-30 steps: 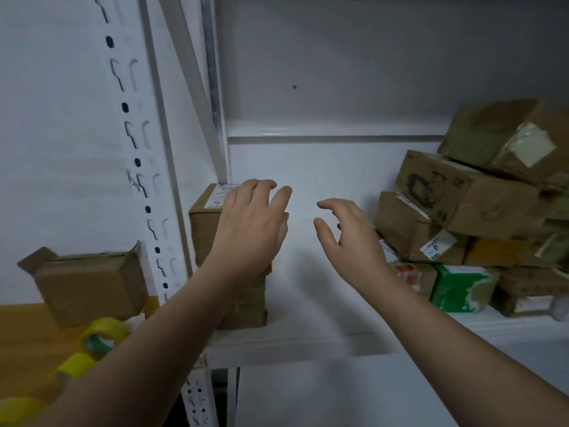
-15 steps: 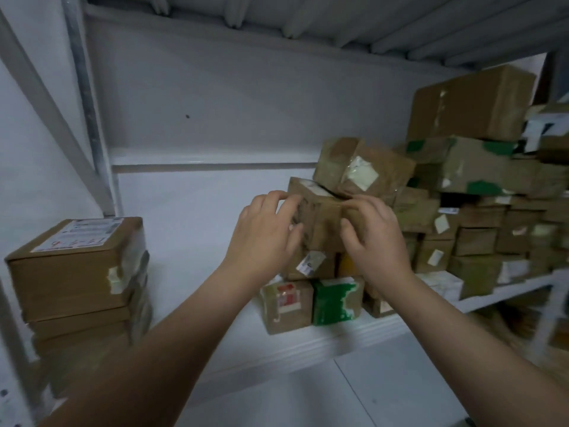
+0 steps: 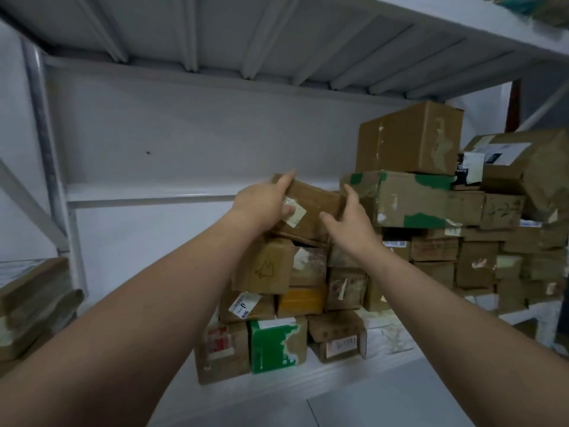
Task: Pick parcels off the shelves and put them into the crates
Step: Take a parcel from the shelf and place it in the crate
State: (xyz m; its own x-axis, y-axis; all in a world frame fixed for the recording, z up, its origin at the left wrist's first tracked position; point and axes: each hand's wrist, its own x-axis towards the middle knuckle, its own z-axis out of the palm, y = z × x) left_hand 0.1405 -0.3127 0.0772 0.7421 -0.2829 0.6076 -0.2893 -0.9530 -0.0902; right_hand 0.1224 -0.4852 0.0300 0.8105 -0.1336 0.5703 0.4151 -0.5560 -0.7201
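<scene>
On the far left, a blurred stack of flat cartons [image 3: 34, 306] lies beyond the shelf upright [image 3: 49, 155], its writing too smeared to read. Moving right, the left hand [image 3: 261, 201] clamps the left end of the top parcel [image 3: 311, 208], fingers curled over its upper edge and thumb pressed on the front face just beside a small white label [image 3: 295, 213] whose print is too small to make out. This parcel sits tilted at the top of the left column of the pile, resting on the box with a rabbit-like doodle [image 3: 264, 266]. The right hand [image 3: 351, 223] closes on its right end, fingers up the side and thumb spread beneath the front. It looks like a small, stiff corrugated carton, probably light enough for two hands at the ends, though the glossy tape may be slippery and the cardboard is dented, so holding by the corners and lower edge seems safest. Below, a white shipping label [image 3: 243, 306] bears a large character, unreadable, and a green-and-white box [image 3: 274, 346] stands on the shelf board [image 3: 308, 386]. Farther right, the green-taped carton [image 3: 409, 198] and the big plain box [image 3: 409, 140] show no legible brand. No crate is in view.
</scene>
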